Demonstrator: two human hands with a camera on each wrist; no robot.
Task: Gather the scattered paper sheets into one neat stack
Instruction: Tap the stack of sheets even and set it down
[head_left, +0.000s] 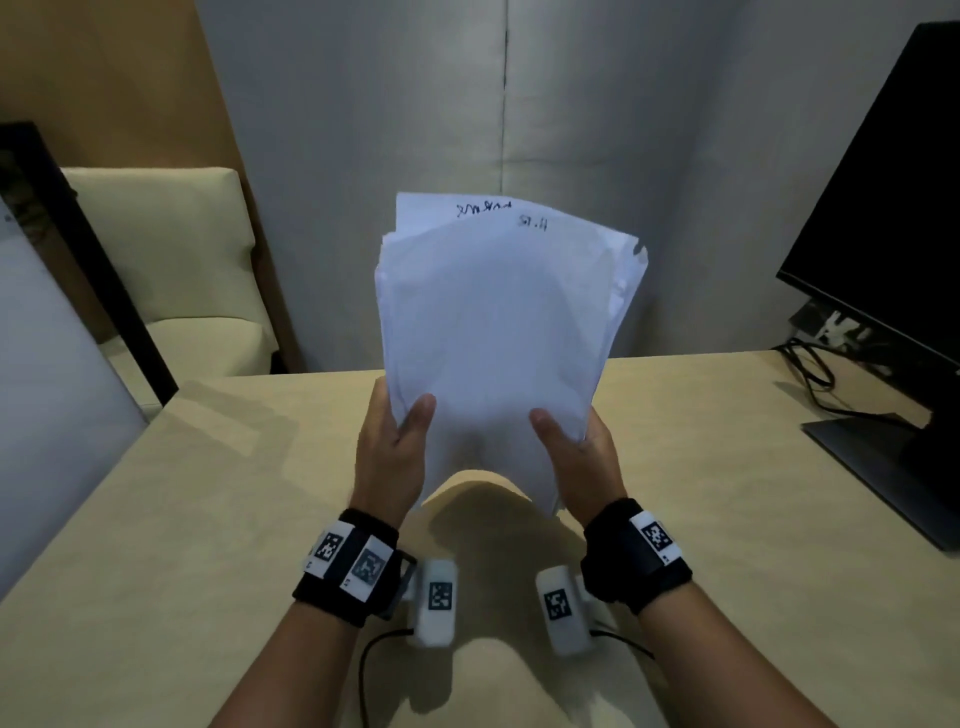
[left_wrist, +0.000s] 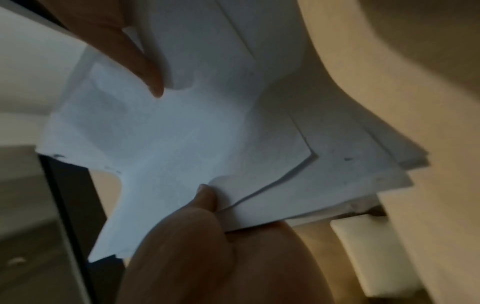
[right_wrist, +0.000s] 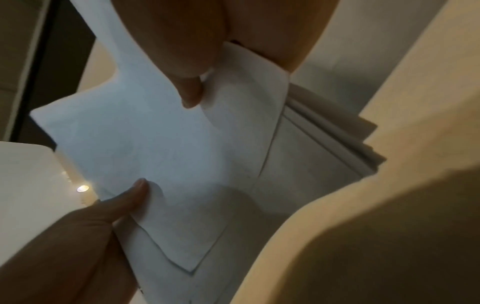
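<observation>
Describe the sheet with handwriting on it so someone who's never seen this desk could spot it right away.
Start at the beige table, with the black monitor at its right. Above its middle, the left hand and right hand hold up a paper stack. The handwritten sheet is the rearmost one, poking above the top edge; it alone shows dark scrawl, while the front sheet is blank.

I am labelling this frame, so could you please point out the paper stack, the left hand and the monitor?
paper stack (head_left: 493, 332), head view, middle of the front sheet.
left hand (head_left: 389, 447), head view, back of the hand.
monitor (head_left: 893, 197), head view, dark screen.
</observation>
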